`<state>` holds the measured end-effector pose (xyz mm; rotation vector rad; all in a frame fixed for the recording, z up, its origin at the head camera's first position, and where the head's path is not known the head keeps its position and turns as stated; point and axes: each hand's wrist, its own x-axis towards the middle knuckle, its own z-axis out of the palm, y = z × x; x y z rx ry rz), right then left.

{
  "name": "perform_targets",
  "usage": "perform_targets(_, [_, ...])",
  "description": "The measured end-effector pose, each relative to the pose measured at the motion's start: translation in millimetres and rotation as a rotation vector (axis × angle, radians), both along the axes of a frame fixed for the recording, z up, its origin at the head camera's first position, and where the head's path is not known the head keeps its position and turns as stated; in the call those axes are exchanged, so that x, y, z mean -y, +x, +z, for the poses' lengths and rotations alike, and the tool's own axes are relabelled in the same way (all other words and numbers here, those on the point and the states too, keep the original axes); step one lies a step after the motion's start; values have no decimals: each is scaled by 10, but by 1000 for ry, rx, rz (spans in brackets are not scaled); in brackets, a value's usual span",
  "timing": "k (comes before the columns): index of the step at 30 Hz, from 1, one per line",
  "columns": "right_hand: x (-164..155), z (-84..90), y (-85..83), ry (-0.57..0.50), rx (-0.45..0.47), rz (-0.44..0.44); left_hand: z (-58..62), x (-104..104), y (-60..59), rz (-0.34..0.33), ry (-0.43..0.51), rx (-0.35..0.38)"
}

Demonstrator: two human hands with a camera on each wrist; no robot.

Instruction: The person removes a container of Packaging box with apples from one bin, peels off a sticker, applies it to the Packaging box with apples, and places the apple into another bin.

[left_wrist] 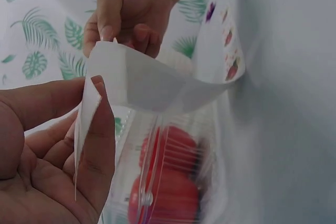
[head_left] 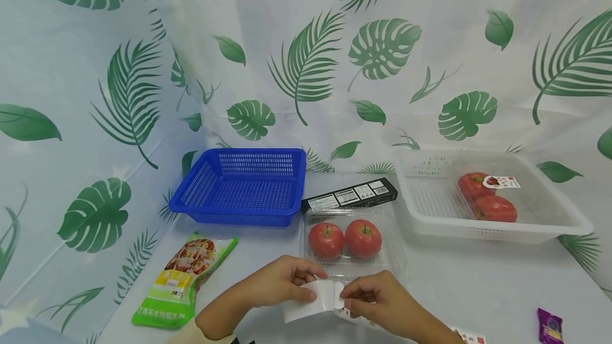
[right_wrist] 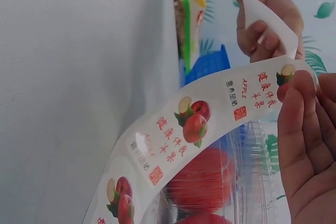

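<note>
A strip of apple stickers [right_wrist: 194,119] on white backing paper [head_left: 311,304] stretches between the two hands. My left hand [head_left: 287,283] pinches the bare white end between thumb and fingers; in the left wrist view that end [left_wrist: 86,119] is folded. At a printed label, my right hand [head_left: 382,301] pinches the strip with its thumb and fingertips. From there the strip curves down to the table, printed with apples and red writing. Just beyond the hands lies a clear plastic box [head_left: 354,269] with two red apples [head_left: 326,240] in it.
A blue basket [head_left: 239,219] stands at the back left, a green food packet [head_left: 167,285] before it. Behind the clear box lies a black carton [head_left: 351,195]. The white basket [head_left: 502,231] at right holds a labelled box of apples [head_left: 494,208]. A purple packet [head_left: 550,326] lies front right.
</note>
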<state>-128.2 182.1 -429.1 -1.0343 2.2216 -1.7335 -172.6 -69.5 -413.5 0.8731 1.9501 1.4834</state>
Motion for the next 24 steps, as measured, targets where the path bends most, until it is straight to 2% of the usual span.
perform_targets(5, [-11,-17,-16,9,-15,2,5,77,-4,15,-21,0])
perform_targets(13, [-7,56,2,77,37,-56,-11,176,17,8,-109,20])
perform_targets(24, [-41,22,-59,29,-151,-43,-76,285,11,-117,-204,-5])
